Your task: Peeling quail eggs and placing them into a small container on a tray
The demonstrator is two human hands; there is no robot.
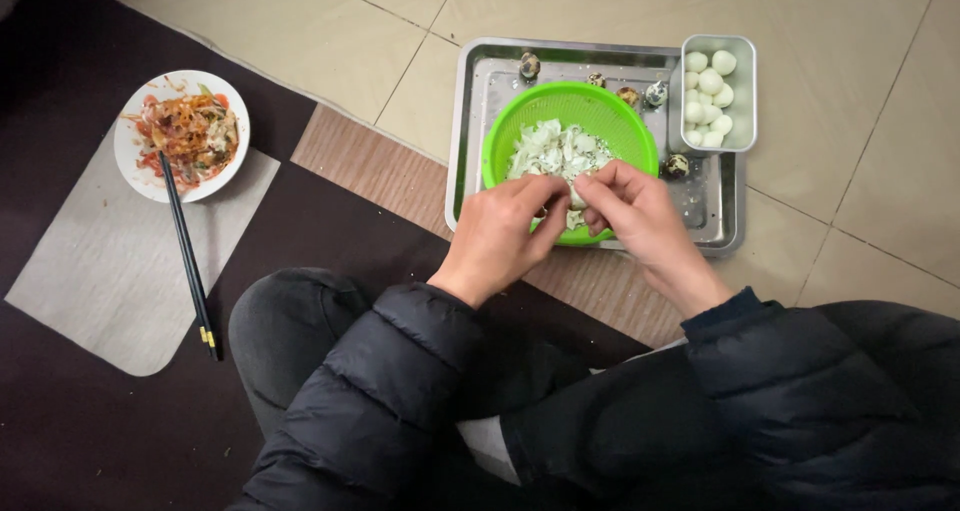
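My left hand (505,233) and my right hand (632,211) meet over the near rim of a green strainer bowl (530,111), fingers pinched together on a small quail egg (577,199) between them. The bowl holds a heap of pale broken eggshell (558,151). It stands on a square metal tray (475,101). A small metal box (744,101) at the tray's right holds several peeled white eggs (708,96). Several speckled unpeeled eggs (529,66) lie along the tray's far edge and beside the bowl.
A white plate (130,156) of mixed food sits at the left on a grey mat (110,271), with black chopsticks (187,256) leaning off it. My knees in dark trousers and puffy sleeves fill the foreground. Tiled floor lies beyond the tray.
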